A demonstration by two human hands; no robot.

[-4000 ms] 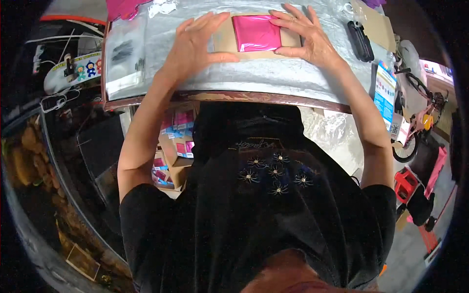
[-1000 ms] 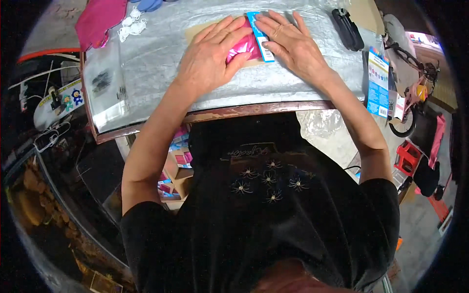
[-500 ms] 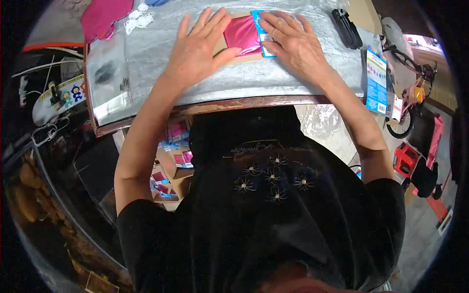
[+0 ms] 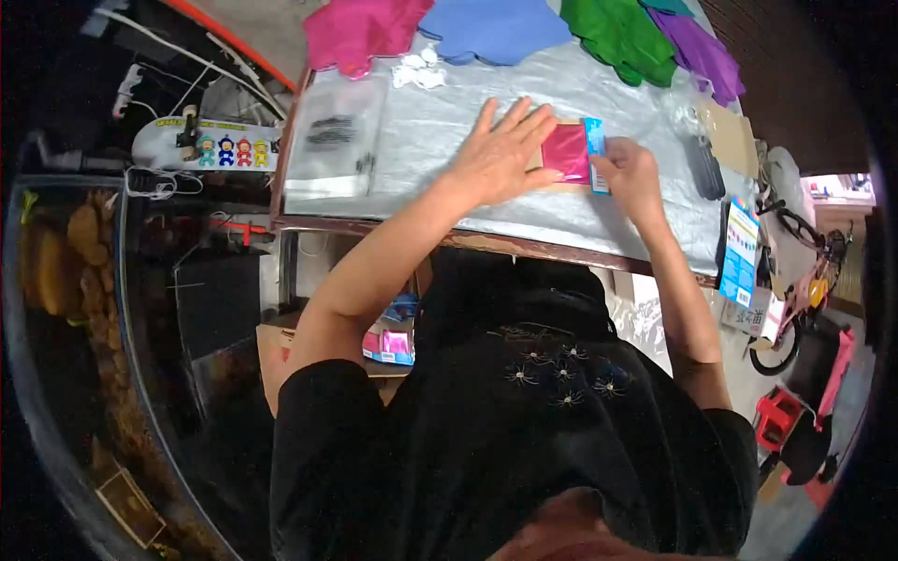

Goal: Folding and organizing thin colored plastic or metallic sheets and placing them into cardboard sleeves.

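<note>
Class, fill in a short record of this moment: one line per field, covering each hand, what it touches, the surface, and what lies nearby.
Left hand: left hand flat, fingers spread, pressing the pink packet
Right hand: right hand pinching the blue strip at the packet's right edge
Surface: table with a silvery cover
Far edge: pink cloth, blue cloth, green cloth, purple cloth
Left of the hands: clear bag

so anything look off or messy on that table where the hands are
Nothing looks spilled or damaged. The left hand lies flat on the pink folded piece, the right hand pinches the blue strip at its edge. The coloured cloth pieces overlap loosely along the far edge of the table, untidy but not odd.
</note>
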